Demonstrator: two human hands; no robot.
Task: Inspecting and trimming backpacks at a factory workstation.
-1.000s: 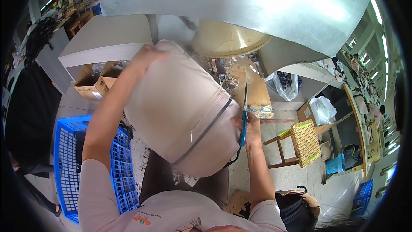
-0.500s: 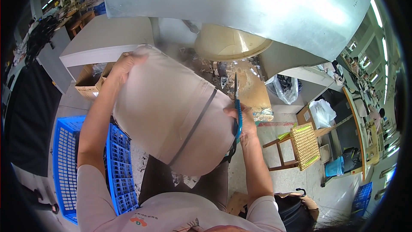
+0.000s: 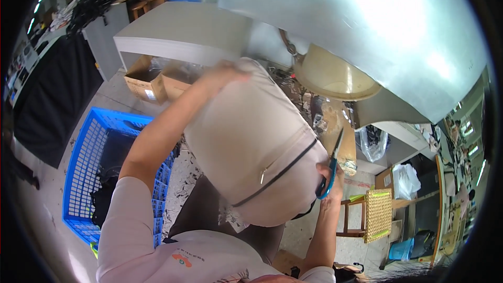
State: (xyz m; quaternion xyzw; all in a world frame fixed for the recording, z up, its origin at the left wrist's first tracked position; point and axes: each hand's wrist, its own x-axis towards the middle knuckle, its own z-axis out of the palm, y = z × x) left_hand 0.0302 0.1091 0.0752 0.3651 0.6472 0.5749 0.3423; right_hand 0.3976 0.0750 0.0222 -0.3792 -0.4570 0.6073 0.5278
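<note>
A large pale beige fabric bag (image 3: 251, 120) hangs in front of me, stiff-sided, with a dark strip across its lower part and a small metallic zipper pull near it. At its upper left edge is my left hand (image 3: 229, 75), blurred by motion, thumb over the fabric and the other fingers largely hidden. My right hand (image 3: 334, 181) is closed round the blue-handled scissors (image 3: 327, 184), blades pointing up and away, while its thumb rests at the bag's right edge. A black strap end shows under the bag's lower right.
A blue plastic basket (image 3: 84, 175) with dark items stands at my left. Ahead are a grey metal hood (image 3: 346, 15), a round yellowish basin (image 3: 335, 73) and a littered surface. Cardboard boxes (image 3: 144, 78) sit below a grey table (image 3: 183, 26). A woven-seat stool (image 3: 378, 215) is at right.
The view has swung left, so surroundings sit further right. The bag has tilted more upright, and my left hand has blurred along its upper edge. The scissors stay in my right hand.
</note>
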